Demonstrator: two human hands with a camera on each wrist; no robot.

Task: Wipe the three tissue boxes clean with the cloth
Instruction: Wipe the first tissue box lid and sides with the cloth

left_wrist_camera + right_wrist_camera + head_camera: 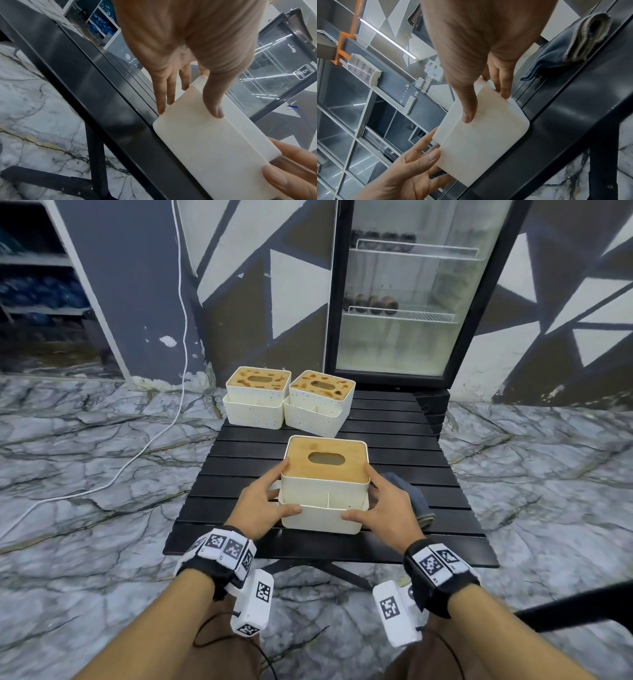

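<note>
Both hands (263, 503) (390, 508) grasp the clean box (325, 484); 2 stained boxes (258, 397) wait. Next: fetch the cloth (416, 499).

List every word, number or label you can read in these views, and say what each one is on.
"5": on a small sign on the glass-door fridge, seen sideways in the left wrist view.
White lettering on blue, on the shelf: too blurred to read.
Wrist markers: square codes only, no text.
Tissue boxes: no print visible.
</note>
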